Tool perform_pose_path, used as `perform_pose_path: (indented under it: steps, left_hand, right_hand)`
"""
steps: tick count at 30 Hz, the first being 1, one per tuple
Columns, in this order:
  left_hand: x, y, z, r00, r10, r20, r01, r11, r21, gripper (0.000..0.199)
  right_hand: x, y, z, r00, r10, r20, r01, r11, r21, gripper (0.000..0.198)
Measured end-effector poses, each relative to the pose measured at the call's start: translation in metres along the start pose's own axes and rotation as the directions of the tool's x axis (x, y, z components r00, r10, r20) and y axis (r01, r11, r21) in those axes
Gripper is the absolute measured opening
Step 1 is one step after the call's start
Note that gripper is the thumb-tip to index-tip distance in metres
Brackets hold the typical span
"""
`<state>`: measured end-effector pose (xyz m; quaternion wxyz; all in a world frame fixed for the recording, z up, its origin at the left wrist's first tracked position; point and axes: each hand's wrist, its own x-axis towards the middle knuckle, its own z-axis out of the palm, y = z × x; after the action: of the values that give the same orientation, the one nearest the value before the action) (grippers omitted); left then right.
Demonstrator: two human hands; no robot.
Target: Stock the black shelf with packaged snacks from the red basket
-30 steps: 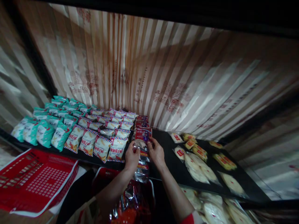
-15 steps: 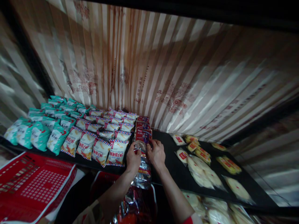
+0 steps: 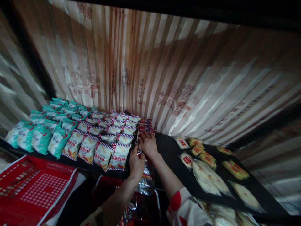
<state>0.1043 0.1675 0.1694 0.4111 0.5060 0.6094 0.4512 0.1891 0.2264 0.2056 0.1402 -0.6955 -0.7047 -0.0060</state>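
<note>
Along a flat black shelf [image 3: 174,157], beside white stripe-edged plastic bags [image 3: 118,156], the left hand [image 3: 137,164] pinches and the spread right hand [image 3: 149,145] partly covers overlapping glossy dark-red foil packets [image 3: 147,172], which uneven pushing could send sliding.

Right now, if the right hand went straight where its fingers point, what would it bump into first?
The right hand would probably meet the dark red packets just ahead, before the striped sheet; depth is unclear.

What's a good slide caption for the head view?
Left hand and right hand at red packets beside white snack bags on a black shelf.
</note>
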Motion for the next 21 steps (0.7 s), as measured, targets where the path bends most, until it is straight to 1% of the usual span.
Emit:
perform_pose_path:
  steps: [2, 5, 8, 11, 13, 16, 18, 21]
  left_hand:
    - [-0.001, 0.001, 0.0, 1.0, 0.002, -0.011, -0.002, 1.0, 0.019, 0.045]
    - [-0.005, 0.003, 0.0, 1.0, 0.028, -0.011, -0.027, 0.998, 0.055, 0.045]
    - [-0.015, 0.006, -0.002, 0.993, 0.116, -0.021, -0.111, 0.982, 0.154, 0.048]
    - [-0.025, 0.006, -0.002, 0.975, 0.223, -0.025, -0.206, 0.934, 0.29, 0.05]
    - [-0.029, 0.004, -0.001, 0.961, 0.277, 0.002, -0.261, 0.904, 0.34, 0.051]
    - [-0.03, -0.002, 0.001, 0.943, 0.324, 0.075, -0.329, 0.875, 0.354, 0.055]
    - [-0.029, -0.006, 0.003, 0.939, 0.324, 0.117, -0.344, 0.865, 0.365, 0.058]
    - [-0.027, -0.008, 0.003, 0.939, 0.315, 0.138, -0.344, 0.854, 0.39, 0.06]
  right_hand:
    - [0.003, 0.002, 0.003, 0.999, 0.037, 0.014, -0.037, 0.999, -0.004, 0.039]
    - [0.002, 0.006, 0.008, 0.999, 0.05, 0.019, -0.05, 0.999, 0.003, 0.04]
    - [0.001, 0.008, 0.011, 0.998, 0.06, 0.022, -0.061, 0.998, 0.003, 0.042]
    - [0.001, 0.009, 0.012, 0.997, 0.075, 0.031, -0.076, 0.997, 0.007, 0.042]
    - [0.002, 0.009, 0.013, 0.996, 0.077, 0.034, -0.078, 0.997, 0.013, 0.042]
    - [0.002, 0.008, 0.013, 0.996, 0.079, 0.037, -0.079, 0.997, 0.017, 0.042]
    - [0.002, 0.008, 0.013, 0.995, 0.087, 0.041, -0.088, 0.996, 0.014, 0.041]
    - [0.002, 0.007, 0.013, 0.994, 0.096, 0.051, -0.097, 0.995, 0.015, 0.041]
